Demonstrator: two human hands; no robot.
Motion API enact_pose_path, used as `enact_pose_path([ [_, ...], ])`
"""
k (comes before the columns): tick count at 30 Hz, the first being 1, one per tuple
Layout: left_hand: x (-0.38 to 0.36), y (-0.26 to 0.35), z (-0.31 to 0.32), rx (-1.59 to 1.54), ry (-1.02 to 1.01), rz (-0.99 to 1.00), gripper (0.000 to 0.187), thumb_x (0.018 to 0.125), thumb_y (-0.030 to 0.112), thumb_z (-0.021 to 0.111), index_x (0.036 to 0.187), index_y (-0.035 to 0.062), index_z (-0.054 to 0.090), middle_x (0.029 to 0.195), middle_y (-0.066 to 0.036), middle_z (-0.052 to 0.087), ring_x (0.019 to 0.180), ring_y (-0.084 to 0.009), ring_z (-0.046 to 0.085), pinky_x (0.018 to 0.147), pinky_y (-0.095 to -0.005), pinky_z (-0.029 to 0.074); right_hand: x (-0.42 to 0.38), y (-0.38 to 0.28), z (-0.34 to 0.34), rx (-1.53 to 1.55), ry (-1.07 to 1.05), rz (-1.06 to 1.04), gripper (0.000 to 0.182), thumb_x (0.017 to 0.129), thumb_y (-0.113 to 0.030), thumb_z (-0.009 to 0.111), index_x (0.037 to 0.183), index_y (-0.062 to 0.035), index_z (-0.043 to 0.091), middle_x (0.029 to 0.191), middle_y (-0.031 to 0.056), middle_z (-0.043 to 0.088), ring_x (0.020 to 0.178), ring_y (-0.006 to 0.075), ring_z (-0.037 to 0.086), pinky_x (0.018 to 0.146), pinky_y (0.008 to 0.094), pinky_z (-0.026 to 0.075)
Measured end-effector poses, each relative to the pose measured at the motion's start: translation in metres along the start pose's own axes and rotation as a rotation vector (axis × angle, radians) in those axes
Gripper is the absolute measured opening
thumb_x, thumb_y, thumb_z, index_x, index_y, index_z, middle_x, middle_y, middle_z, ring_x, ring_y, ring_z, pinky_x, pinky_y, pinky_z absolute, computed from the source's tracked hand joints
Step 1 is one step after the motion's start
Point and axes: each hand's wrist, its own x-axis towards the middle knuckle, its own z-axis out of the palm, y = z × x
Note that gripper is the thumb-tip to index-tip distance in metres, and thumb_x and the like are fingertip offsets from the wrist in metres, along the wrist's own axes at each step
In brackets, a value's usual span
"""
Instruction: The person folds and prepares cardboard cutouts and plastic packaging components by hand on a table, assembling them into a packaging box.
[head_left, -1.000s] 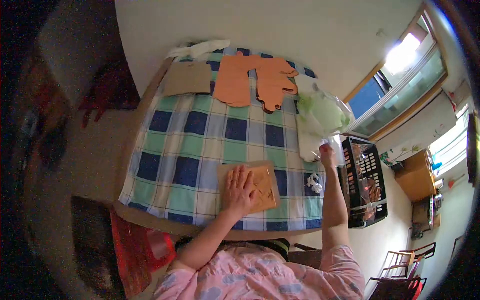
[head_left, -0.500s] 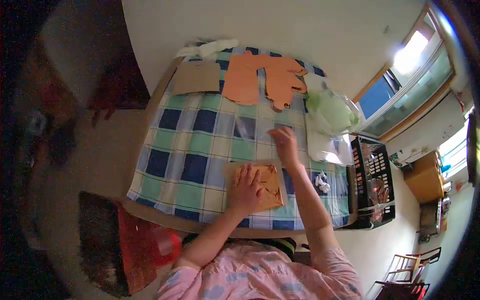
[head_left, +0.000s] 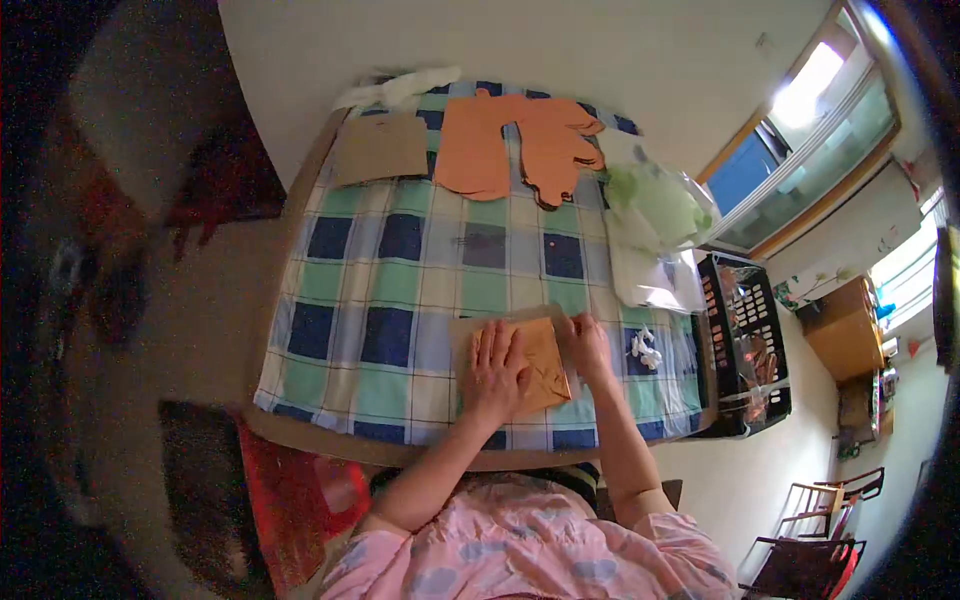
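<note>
A worktop (head_left: 300, 235) under a blue, green and white checked cloth (head_left: 400, 290) stands against a pale wall, with a window off to my right. My left hand (head_left: 493, 368) lies flat, fingers spread and pointing away from me, pressing down on a brown board (head_left: 545, 360) near the cloth's front edge; it grips nothing. That forearm comes up from my pink sleeve (head_left: 450, 560) at a slant toward the right. My right hand (head_left: 588, 345) rests at the board's right edge, fingers curled loosely against it; whether they pinch the edge I cannot tell. The board lies flat, roughly square, turned slightly so that one corner points toward the far right, and a paler sheet shows beneath it.

At the far end lie orange cut-outs (head_left: 515, 145) and a cardboard piece (head_left: 380, 148). A green-tinted plastic bag (head_left: 655, 205) sits at the right side, and a black crate (head_left: 745, 345) stands just past the worktop's right edge.
</note>
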Motion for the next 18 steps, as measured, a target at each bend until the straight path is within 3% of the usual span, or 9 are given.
enact_pose_path([
  [5, 0.000, 0.002, -0.012, -0.019, 0.018, -0.002, 0.063, 0.087, 0.033, 0.054, 0.140, 0.0060, 0.033, 0.149, -0.018, 0.023, 0.139, -0.0333, 0.018, 0.112, -0.0498, 0.013, 0.009, 0.044, 0.033, 0.467, -0.134, 0.156, 0.027, 0.082, -0.013, 0.067, 0.102, 0.0013, 0.057, 0.082, 0.0094, 0.066, 0.076, 0.0187, 0.062, 0.063, 0.0304, 0.049],
  [7, 0.001, 0.002, -0.010, -0.027, 0.040, -0.001, 0.064, 0.087, 0.033, 0.054, 0.141, 0.0062, 0.032, 0.148, -0.019, 0.023, 0.139, -0.0333, 0.019, 0.112, -0.0495, 0.013, -0.010, -0.002, 0.007, 0.682, -0.194, 0.229, 0.030, 0.080, -0.008, 0.069, 0.105, 0.0024, 0.056, 0.085, 0.0069, 0.065, 0.077, 0.0134, 0.060, 0.062, 0.0275, 0.049],
  [9, 0.002, 0.001, -0.011, -0.045, 0.064, 0.003, 0.063, 0.087, 0.032, 0.054, 0.140, 0.0061, 0.033, 0.148, -0.019, 0.024, 0.138, -0.0334, 0.020, 0.112, -0.0497, 0.014, 0.002, 0.044, 0.041, 0.682, -0.160, 0.180, 0.031, 0.080, -0.010, 0.070, 0.105, 0.0023, 0.057, 0.086, 0.0080, 0.065, 0.076, 0.0131, 0.061, 0.062, 0.0269, 0.049],
  [11, 0.005, -0.001, -0.014, -0.073, 0.092, 0.017, 0.060, 0.088, 0.029, 0.053, 0.140, 0.0056, 0.034, 0.147, -0.020, 0.025, 0.138, -0.0335, 0.021, 0.111, -0.0502, 0.017, 0.004, 0.047, 0.043, 0.731, -0.155, 0.156, 0.032, 0.080, -0.012, 0.070, 0.105, 0.0020, 0.057, 0.086, 0.0086, 0.065, 0.076, 0.0126, 0.061, 0.062, 0.0265, 0.049],
  [13, 0.023, -0.016, -0.017, -0.155, 0.173, 0.020, 0.051, 0.089, 0.025, 0.050, 0.135, 0.0039, 0.040, 0.144, -0.021, 0.030, 0.135, -0.0344, 0.026, 0.109, -0.0511, 0.022, -0.011, 0.012, 0.006, 0.818, -0.182, 0.159, 0.031, 0.080, -0.012, 0.070, 0.105, 0.0017, 0.058, 0.085, 0.0086, 0.065, 0.075, 0.0119, 0.060, 0.063, 0.0262, 0.049],
  [16, 0.069, -0.057, -0.016, -0.195, 0.291, 0.073, 0.036, 0.089, 0.015, 0.046, 0.122, 0.0014, 0.051, 0.134, -0.022, 0.043, 0.128, -0.0361, 0.038, 0.103, -0.0498, 0.032, -0.018, 0.019, -0.006, 0.681, -0.119, 0.170, 0.028, 0.081, -0.013, 0.069, 0.102, 0.0015, 0.059, 0.081, 0.0071, 0.066, 0.069, 0.0112, 0.060, 0.058, 0.0255, 0.047],
  [18, 0.095, -0.093, -0.003, -0.023, 0.262, 0.113, 0.033, 0.087, 0.013, 0.046, 0.117, 0.0017, 0.054, 0.125, -0.021, 0.050, 0.121, -0.0357, 0.044, 0.100, -0.0478, 0.036, -0.021, 0.028, -0.011, 0.841, -0.143, 0.154, 0.027, 0.082, -0.012, 0.068, 0.103, 0.0011, 0.059, 0.078, 0.0059, 0.065, 0.065, 0.0101, 0.058, 0.055, 0.0244, 0.046],
])
